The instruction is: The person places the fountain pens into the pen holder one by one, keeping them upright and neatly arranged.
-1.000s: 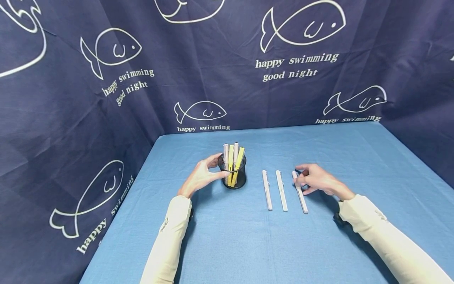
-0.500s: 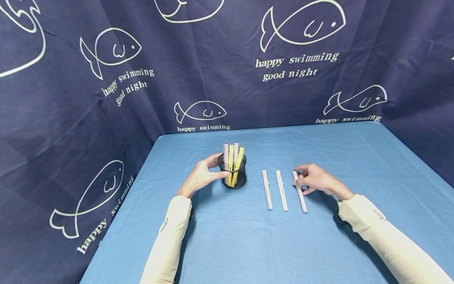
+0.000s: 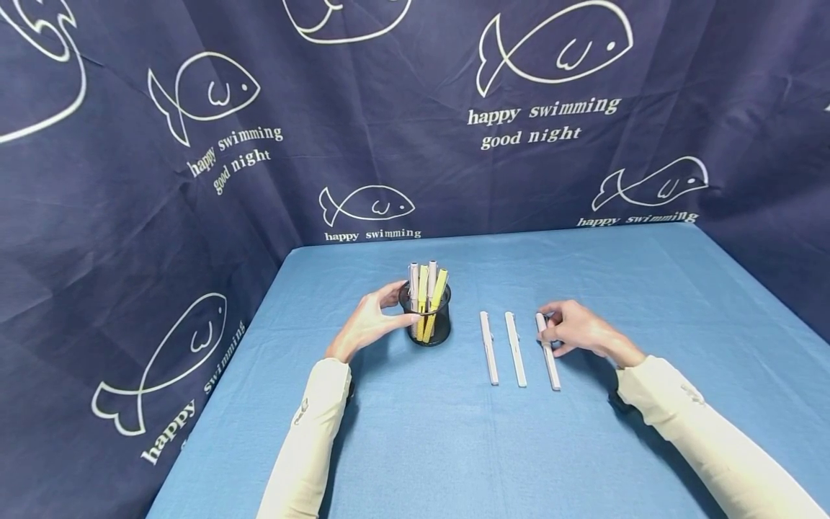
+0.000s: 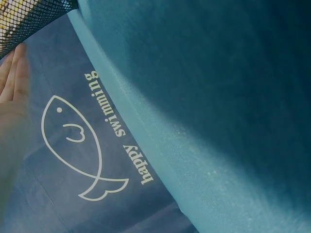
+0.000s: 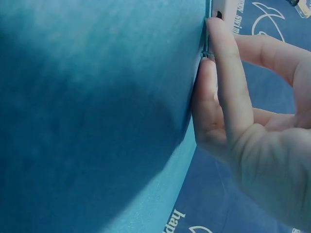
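In the head view my left hand (image 3: 369, 323) grips a round black mesh pen cup (image 3: 442, 326), thumb at the near side and fingers round the back. Upright inside lean yellow pens (image 3: 439, 288) and pale pinkish pens (image 3: 432, 270). To the right, three pale pens lie side by side on the cloth: a left pen (image 3: 489, 353), a whiter middle pen (image 3: 516, 353) and a right pen (image 3: 551, 367). My right hand (image 3: 579, 328) pinches the right pen near its far end. The right wrist view shows fingertips (image 5: 214, 24) against that pen (image 5: 221, 9).
A blue cloth (image 3: 415, 447) covers the table. Behind it and at the left hangs a dark blue curtain (image 3: 389, 144) with white fish drawings and lettering. Pale sleeves (image 3: 305, 432) cover both forearms.
The near end of the right pen has swung slightly left under my right hand, so it lies a little straighter. My left hand and the pen cup keep their places.
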`<act>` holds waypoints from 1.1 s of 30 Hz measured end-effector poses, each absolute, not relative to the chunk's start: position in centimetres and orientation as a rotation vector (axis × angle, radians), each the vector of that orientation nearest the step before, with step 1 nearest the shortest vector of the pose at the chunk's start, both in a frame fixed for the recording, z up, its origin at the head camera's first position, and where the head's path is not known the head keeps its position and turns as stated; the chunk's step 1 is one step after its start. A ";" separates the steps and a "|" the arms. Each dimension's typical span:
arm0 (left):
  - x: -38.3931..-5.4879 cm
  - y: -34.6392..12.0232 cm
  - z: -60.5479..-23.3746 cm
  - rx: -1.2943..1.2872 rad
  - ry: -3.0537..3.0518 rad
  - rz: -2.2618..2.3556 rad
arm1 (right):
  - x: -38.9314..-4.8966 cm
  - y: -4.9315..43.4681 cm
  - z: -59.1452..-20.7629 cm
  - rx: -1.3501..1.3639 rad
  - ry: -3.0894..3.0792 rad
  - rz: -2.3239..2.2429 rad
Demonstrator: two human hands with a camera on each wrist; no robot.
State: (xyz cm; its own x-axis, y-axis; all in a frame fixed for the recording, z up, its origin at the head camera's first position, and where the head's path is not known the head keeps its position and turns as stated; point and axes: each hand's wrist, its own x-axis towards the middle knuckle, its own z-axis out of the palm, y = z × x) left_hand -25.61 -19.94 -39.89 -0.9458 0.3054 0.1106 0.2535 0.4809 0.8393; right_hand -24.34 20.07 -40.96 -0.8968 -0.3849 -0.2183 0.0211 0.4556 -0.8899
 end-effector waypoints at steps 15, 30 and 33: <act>-25.6 -19.9 -39.9 0.523 2.655 1.507 | -24.6 20.7 -41.3 -0.318 2.274 -1.571; -25.5 -19.9 -39.9 0.530 2.651 1.518 | -25.0 20.3 -40.3 -0.467 2.333 -1.833; -25.5 -19.9 -39.9 0.532 2.646 1.524 | -25.1 20.1 -40.1 -0.506 2.348 -1.873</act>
